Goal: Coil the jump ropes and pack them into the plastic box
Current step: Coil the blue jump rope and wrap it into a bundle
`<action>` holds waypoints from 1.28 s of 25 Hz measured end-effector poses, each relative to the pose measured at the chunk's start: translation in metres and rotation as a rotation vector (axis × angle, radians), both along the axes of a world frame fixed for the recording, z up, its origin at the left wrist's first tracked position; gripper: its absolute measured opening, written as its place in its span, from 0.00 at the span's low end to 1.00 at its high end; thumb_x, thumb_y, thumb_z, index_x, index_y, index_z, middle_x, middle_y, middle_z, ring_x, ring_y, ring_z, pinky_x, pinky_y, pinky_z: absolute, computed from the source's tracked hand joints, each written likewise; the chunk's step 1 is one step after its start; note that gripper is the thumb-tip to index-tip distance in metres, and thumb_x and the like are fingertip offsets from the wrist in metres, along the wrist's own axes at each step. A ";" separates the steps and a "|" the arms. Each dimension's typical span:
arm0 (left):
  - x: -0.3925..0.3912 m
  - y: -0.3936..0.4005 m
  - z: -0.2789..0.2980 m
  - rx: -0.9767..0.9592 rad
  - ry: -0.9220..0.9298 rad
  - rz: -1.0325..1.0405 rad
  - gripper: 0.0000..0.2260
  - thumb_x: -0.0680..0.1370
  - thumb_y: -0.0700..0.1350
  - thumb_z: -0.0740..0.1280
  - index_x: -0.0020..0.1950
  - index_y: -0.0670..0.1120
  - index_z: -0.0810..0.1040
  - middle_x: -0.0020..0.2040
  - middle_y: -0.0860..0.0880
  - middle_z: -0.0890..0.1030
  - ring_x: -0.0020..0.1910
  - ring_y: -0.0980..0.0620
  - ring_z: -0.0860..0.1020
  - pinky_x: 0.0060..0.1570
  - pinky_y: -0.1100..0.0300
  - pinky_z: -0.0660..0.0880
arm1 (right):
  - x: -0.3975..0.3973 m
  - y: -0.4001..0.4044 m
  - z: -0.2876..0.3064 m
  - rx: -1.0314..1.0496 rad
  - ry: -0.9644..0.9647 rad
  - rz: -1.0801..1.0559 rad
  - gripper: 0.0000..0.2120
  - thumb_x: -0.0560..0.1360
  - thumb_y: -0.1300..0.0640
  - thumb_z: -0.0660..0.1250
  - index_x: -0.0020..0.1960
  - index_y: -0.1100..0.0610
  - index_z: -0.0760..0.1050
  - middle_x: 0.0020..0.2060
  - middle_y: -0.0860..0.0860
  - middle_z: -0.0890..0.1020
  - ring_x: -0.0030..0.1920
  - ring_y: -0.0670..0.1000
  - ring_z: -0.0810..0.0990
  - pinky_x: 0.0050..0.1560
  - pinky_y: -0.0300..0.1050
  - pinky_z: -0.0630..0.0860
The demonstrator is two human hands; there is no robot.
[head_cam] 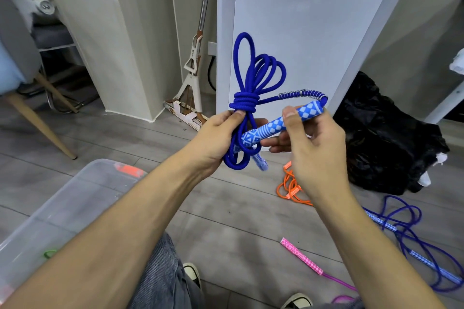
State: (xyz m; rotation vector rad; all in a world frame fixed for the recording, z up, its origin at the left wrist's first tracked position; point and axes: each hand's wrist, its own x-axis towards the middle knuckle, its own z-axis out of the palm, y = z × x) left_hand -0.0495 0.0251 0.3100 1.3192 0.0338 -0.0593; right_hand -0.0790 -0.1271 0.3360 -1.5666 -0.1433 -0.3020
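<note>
Four jump ropes (253, 88), one plastic box (62, 208), one mop (194, 63)

A blue rope (253, 75), coiled and wrapped at its middle, stands upright in the left grip (221, 133); its checked handle (278, 124) lies in the right grip (311, 138). The clear box (75, 198) sits lower left of the left grip.

Home interior: wood-look floor (238, 221), squeeze mop (193, 68) vs wall, chair (20, 63), black trash bag (384, 138).
</note>
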 end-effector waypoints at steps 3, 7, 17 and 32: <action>-0.002 -0.001 0.002 0.101 -0.034 -0.013 0.11 0.85 0.43 0.56 0.51 0.41 0.76 0.37 0.52 0.85 0.36 0.57 0.82 0.40 0.64 0.77 | 0.007 -0.007 -0.006 -0.046 0.067 0.048 0.10 0.82 0.55 0.64 0.47 0.62 0.73 0.30 0.49 0.82 0.31 0.54 0.85 0.31 0.42 0.78; -0.003 -0.011 -0.003 0.167 -0.100 -0.009 0.10 0.84 0.41 0.57 0.53 0.39 0.77 0.44 0.45 0.81 0.44 0.52 0.79 0.49 0.56 0.76 | 0.009 0.001 -0.025 -0.670 0.022 0.208 0.07 0.81 0.48 0.64 0.47 0.51 0.73 0.37 0.48 0.80 0.36 0.45 0.76 0.36 0.40 0.71; -0.001 -0.019 -0.004 -0.208 0.054 0.194 0.10 0.84 0.41 0.58 0.50 0.37 0.76 0.37 0.45 0.85 0.35 0.49 0.84 0.34 0.56 0.81 | -0.002 0.014 -0.039 -0.553 0.133 0.062 0.28 0.64 0.47 0.79 0.57 0.46 0.67 0.52 0.44 0.71 0.47 0.41 0.77 0.42 0.42 0.78; 0.005 0.021 0.011 -0.454 0.244 0.061 0.09 0.79 0.41 0.66 0.58 0.40 0.76 0.59 0.37 0.82 0.55 0.41 0.83 0.54 0.44 0.80 | 0.005 -0.001 -0.048 -0.664 0.195 0.224 0.33 0.80 0.53 0.64 0.78 0.40 0.51 0.50 0.42 0.80 0.42 0.40 0.77 0.41 0.31 0.70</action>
